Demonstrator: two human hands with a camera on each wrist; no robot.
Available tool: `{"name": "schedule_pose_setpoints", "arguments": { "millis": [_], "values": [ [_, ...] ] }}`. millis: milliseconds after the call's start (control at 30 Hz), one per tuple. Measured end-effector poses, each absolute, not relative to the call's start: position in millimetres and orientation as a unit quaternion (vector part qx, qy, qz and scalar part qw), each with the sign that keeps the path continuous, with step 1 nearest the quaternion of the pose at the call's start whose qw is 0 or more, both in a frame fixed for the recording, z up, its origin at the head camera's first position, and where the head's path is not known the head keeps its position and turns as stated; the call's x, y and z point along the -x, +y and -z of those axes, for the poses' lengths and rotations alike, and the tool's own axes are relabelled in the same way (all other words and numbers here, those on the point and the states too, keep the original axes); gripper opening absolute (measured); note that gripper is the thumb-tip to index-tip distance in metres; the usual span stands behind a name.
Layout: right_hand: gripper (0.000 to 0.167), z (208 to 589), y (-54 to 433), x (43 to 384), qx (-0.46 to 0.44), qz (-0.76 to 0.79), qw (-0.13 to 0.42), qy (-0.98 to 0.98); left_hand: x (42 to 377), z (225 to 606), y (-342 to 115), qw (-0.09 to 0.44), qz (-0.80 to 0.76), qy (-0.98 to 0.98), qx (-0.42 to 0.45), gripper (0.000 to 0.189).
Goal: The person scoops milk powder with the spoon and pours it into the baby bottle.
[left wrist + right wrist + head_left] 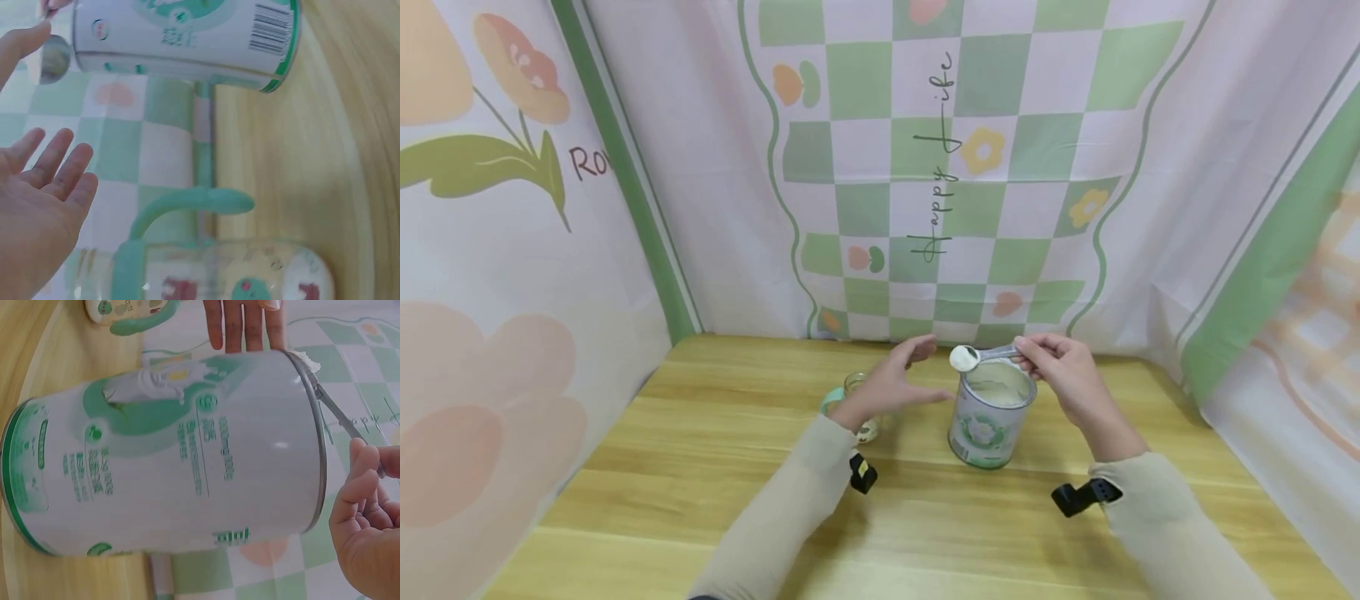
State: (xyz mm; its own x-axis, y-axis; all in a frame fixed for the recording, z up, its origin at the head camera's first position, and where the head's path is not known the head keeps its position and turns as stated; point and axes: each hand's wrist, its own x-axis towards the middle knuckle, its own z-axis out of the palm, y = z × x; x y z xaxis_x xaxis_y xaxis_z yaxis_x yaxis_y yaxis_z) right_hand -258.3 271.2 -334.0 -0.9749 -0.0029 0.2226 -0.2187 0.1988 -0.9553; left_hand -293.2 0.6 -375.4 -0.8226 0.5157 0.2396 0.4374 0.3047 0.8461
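My right hand (pixel 1070 377) pinches the handle of a metal measuring spoon (pixel 998 353), whose bowl is heaped with white powder. The spoon is over the left part of the rim of an open milk powder can (pixel 988 429), white with green print and pale powder inside. Just left of the can, my left hand (pixel 895 382) hangs with fingers spread and thumb apart, holding nothing. Partly behind that hand stands a clear glass bottle (pixel 867 431) with a mint-green handle (pixel 187 200); the left wrist view shows its printed bears and open top end.
The wooden table (pixel 700 467) runs back to a hanging cloth (pixel 917 183) with green checks. Printed fabric (pixel 490 350) closes off the left side, and another curtain (pixel 1285 292) the right. Each wrist wears a black camera (pixel 1078 497).
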Motion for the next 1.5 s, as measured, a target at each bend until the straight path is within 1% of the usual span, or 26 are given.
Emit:
{"name": "schedule_pose_setpoints", "arguments": {
  "millis": [133, 267, 433, 900, 1067, 1333, 1500],
  "values": [
    [0.025, 333.9, 263.3, 261.5, -0.082, -0.633, 0.08, -0.766, 290.3, 370.8, -10.6, 0.029, -0.511, 0.807, -0.295, 0.09],
    [0.033, 333.8, 256.8, 263.9, -0.093, -0.614, 0.079, -0.78, 290.3, 370.4, -20.9, 0.015, -0.503, 0.811, -0.297, 0.087],
    [0.04, 332.3, 245.6, 266.3, -0.104, -0.602, 0.078, -0.788, 290.2, 370.8, -35.7, 0.013, -0.499, 0.817, -0.289, 0.087],
    [0.035, 333.6, 209.0, 271.3, -0.107, -0.639, 0.033, -0.761, 288.2, 381.1, -73.5, -0.004, -0.47, 0.838, -0.277, 0.082],
    [0.033, 333.9, 196.8, 271.1, -0.107, -0.647, 0.02, -0.755, 288.6, 391.1, -83.3, 0.004, -0.48, 0.838, -0.259, 0.081],
    [0.034, 336.1, 182.4, 269.6, -0.114, -0.661, -0.008, -0.741, 289.5, 414.7, -92.8, 0.027, -0.498, 0.84, -0.214, 0.086],
    [0.031, 338.5, 175.9, 270.8, -0.116, -0.663, -0.01, -0.739, 289.9, 420.9, -94.9, 0.045, -0.513, 0.836, -0.19, 0.086]
  ]
}}
